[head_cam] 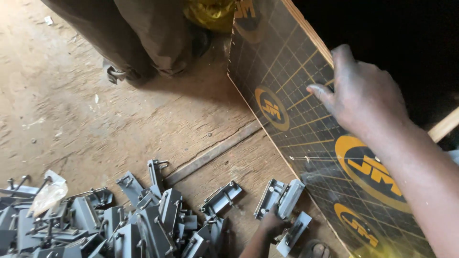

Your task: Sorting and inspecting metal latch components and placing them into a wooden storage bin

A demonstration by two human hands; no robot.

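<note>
My right hand grips the top edge of a dark panel board that stands on its edge, printed with a yellow grid and round yellow marks. My fingers curl over its rim. Low in the view, my left hand is closed on a few grey metal brackets with bolts, held just beside the foot of the board. Only part of this hand and wrist shows. A single bracket lies on the wooden surface to the left of that hand.
A heap of several grey metal brackets fills the bottom left, with a scrap of clear plastic on it. Another person's trouser legs and a sandal stand at the top. A thin wooden strip lies across the worn boards.
</note>
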